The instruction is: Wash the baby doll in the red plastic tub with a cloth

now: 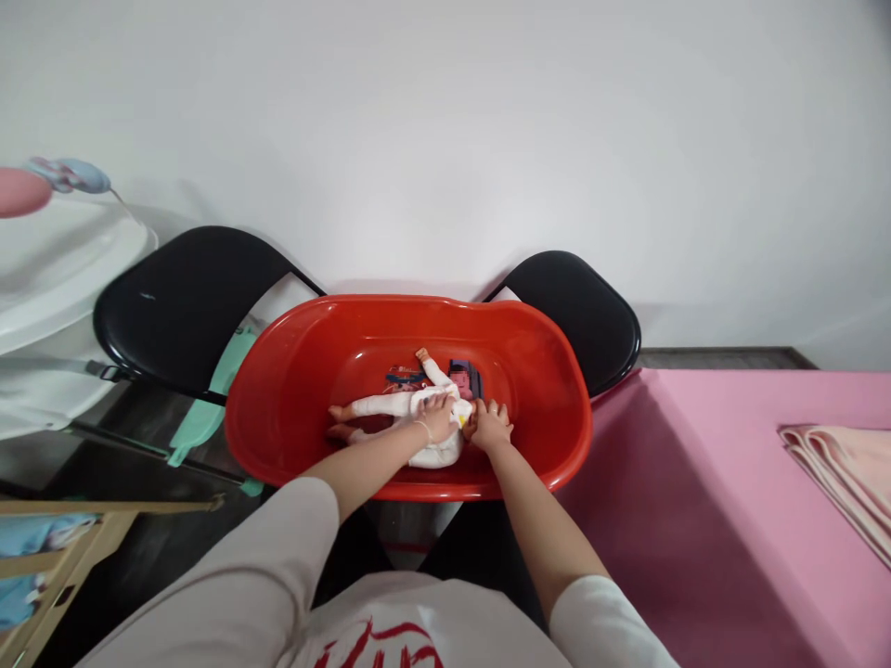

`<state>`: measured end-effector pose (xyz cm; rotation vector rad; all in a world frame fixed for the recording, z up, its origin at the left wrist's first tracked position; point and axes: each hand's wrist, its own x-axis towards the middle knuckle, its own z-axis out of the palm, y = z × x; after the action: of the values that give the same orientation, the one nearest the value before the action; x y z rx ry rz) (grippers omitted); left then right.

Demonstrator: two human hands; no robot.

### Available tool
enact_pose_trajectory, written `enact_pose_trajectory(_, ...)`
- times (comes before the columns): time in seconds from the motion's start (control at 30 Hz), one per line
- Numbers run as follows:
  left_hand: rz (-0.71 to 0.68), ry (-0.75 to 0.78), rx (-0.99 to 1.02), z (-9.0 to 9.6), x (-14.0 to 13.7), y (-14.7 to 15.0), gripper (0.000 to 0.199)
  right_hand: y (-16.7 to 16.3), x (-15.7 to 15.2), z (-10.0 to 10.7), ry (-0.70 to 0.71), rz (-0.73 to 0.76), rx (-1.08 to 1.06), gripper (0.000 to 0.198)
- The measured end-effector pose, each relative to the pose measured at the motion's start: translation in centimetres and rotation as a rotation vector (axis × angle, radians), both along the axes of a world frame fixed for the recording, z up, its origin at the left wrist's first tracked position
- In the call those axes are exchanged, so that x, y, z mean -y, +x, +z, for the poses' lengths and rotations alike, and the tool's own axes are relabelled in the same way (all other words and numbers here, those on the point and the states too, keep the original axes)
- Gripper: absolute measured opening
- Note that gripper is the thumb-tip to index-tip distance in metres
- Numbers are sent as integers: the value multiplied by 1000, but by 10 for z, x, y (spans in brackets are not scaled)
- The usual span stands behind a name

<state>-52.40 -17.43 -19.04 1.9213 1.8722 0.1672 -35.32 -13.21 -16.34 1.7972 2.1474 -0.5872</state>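
A doll (407,408) in white clothes lies on its back along the bottom of the red tub (292,371), nearer the front rim. The left hand (438,417) rests on its chest, fingers spread flat and released. The right hand (491,427) is at the doll's head; its fingers curl there, though a grasp cannot be told. Two black chairs (187,306) carry the tub.

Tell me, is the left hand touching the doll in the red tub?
Touching. The head view shows the left hand laid flat on the doll, its fingers overlapping the doll's white-clothed body inside the red tub.
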Motion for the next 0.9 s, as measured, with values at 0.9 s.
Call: enact_pose_trajectory(0.9,-347,-294,-80,-26,119,-237,45,-2,-16,-3,-73,-41,-19,120)
